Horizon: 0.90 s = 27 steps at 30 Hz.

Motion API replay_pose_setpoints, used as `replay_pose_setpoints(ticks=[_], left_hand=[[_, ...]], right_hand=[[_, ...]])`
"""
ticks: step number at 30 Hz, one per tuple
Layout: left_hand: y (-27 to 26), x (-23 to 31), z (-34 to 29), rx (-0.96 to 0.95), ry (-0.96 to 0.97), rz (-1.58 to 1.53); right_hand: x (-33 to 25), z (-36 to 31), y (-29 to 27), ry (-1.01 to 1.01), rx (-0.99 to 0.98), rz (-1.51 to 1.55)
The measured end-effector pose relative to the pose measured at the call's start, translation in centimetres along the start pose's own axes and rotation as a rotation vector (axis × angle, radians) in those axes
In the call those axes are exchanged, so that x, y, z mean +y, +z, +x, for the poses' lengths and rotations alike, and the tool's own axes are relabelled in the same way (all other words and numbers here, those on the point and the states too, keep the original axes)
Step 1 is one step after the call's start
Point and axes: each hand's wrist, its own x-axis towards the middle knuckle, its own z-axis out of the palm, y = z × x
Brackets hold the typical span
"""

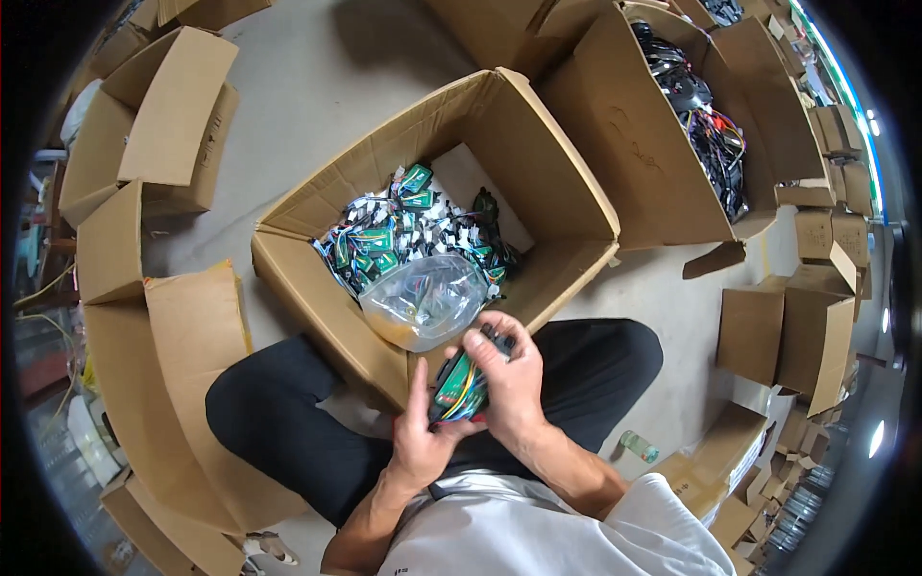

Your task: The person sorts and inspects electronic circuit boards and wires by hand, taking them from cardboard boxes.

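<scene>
Open cardboard box [538, 163] of green circuit boards [384, 240] and a clear plastic bag [427, 298]; second box [634, 144] of black cables [706, 125]; small bottle [639, 446] on floor [317, 77].

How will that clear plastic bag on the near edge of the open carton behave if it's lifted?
The clear plastic bag looks thin and crumpled, so it would probably sag and fold rather than hold shape. It seems only partly filled with small parts, so likely light. Resting on the carton wall, it could slide off if nudged.

Green circuit board [451, 387] with coloured wires; brown cardboard box [538, 163]; black trousers [288, 422].
</scene>
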Motion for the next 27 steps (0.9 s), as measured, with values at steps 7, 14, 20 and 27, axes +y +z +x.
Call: replay_pose_setpoints(ticks=[7,14,20,27], left_hand=[[-2.7,-2.2,4.3,0.185,-0.202,-0.796],[-4.3,-3.8,7.3,0.261,-0.339,-0.622],[-6.0,-4.6,6.2,0.422,-0.369,-0.551],[-4.6,-4.5,5.0,0.396,-0.364,-1.067]], right_hand=[[-1.2,11.0,1.8,0.043,-0.893,-0.434],[8.2,49.0,-9.9,-0.645,-0.152,-1.516],[16.9,55.0,-8.5,-0.587,-0.070,-1.732],[8.9,45.1,-3.1,-0.580,-0.385,-1.603]])
